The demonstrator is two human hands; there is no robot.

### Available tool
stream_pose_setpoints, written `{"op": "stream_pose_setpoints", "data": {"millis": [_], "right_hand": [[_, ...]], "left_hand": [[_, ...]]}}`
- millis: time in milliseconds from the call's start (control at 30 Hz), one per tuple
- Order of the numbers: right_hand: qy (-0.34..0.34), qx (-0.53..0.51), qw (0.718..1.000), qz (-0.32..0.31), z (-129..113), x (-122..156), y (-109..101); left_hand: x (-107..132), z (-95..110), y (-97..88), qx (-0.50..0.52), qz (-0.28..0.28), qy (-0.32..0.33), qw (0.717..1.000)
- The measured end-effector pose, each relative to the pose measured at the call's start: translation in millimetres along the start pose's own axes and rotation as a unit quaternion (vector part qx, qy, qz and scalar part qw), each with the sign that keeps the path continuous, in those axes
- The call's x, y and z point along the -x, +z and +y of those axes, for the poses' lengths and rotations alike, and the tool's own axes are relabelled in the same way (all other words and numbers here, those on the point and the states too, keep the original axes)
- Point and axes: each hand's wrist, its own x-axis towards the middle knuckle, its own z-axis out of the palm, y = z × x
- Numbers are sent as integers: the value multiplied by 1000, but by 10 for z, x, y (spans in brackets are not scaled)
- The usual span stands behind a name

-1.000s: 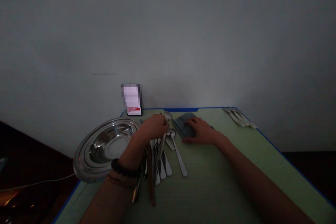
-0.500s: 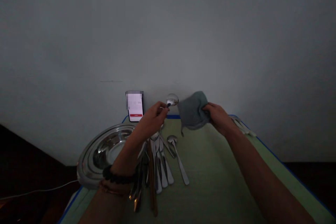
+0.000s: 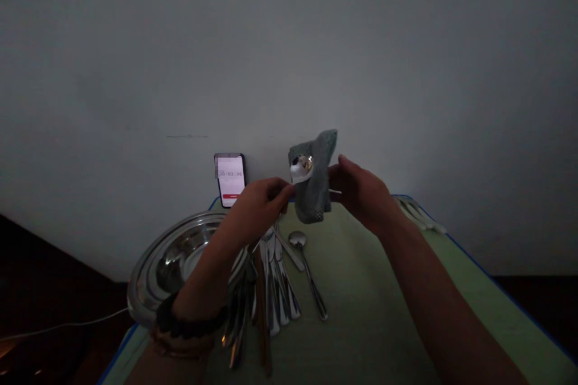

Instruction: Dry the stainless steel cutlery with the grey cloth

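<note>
My left hand (image 3: 266, 198) pinches a metal spoon (image 3: 301, 168) near its neck, its rounded bowl shining in front of a grey cloth (image 3: 318, 177). The cloth is folded up behind and around the bowl, above the table. From the other side my right hand (image 3: 361, 192) holds the cloth, thumb raised and fingertips partly hidden behind the fabric. Another spoon (image 3: 309, 271) lies alone on the table below. Just left of it are several pieces of cutlery (image 3: 275, 289) and wooden chopsticks (image 3: 262, 313).
A wide steel basin (image 3: 158, 258) stands at the left, partly behind my left forearm. A phone (image 3: 232, 180) leans against the wall, its screen lit. Several light-handled utensils (image 3: 422, 216) lie at the table's far right edge. The green tabletop (image 3: 361, 289) has a blue border.
My right hand has brought the cloth left, up against the spoon. The cloth, flat and hanging before, is now bunched around the bowl. My left hand has barely moved.
</note>
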Motion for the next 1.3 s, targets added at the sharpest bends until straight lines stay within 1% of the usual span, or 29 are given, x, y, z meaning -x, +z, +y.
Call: {"op": "stream_pose_setpoints", "data": {"millis": [67, 100, 233, 333, 467, 567, 600, 700, 767, 833, 933, 1000, 1067, 1133, 1200, 1300], "right_hand": [[-23, 0, 999, 34, 89, -19, 56], [-32, 2, 999, 40, 138, -30, 85], [-13, -31, 999, 13, 296, -65, 199], [-7, -87, 996, 19, 343, -82, 242], [-39, -111, 992, 49, 323, -102, 221], [-59, -119, 988, 82, 261, -112, 172], [-63, -118, 988, 83, 231, -112, 150], [-59, -96, 992, 56, 113, -90, 55], [-72, -70, 994, 46, 19, -55, -44], [-95, -27, 994, 42, -74, -6, -163], [-79, 89, 993, -2, -192, 82, -314], [-57, 187, 980, -43, -254, 140, -362], [-30, 250, 963, -94, -308, 188, -368], [-9, 277, 949, -148, -359, 227, -357], [6, 313, 930, -196, -407, 258, -349], [20, 413, 881, -230, -460, 300, -336]], "left_hand": [[24, 34, -12, -29, 17, 13, 999], [35, 51, -9, -39, 17, 22, 999], [63, 90, 51, -69, -1, 55, 996], [68, 94, 99, -91, -8, 55, 994], [71, 123, 111, -63, -50, 46, 996], [85, 150, 66, -46, -85, 33, 995], [94, 151, 37, -39, -96, 28, 994], [133, 104, -98, -16, -143, 17, 989], [166, 37, -213, -8, -174, 24, 984], [197, -32, -326, -19, -160, 33, 986], [229, -84, -444, -39, -88, 33, 995], [246, -74, -477, -51, -43, 30, 997], [265, -37, -481, -52, -26, 42, 997], [286, 13, -468, -48, -44, 67, 996], [305, 65, -448, -53, -78, 81, 992], [320, 127, -420, -66, -117, 87, 987]]}}
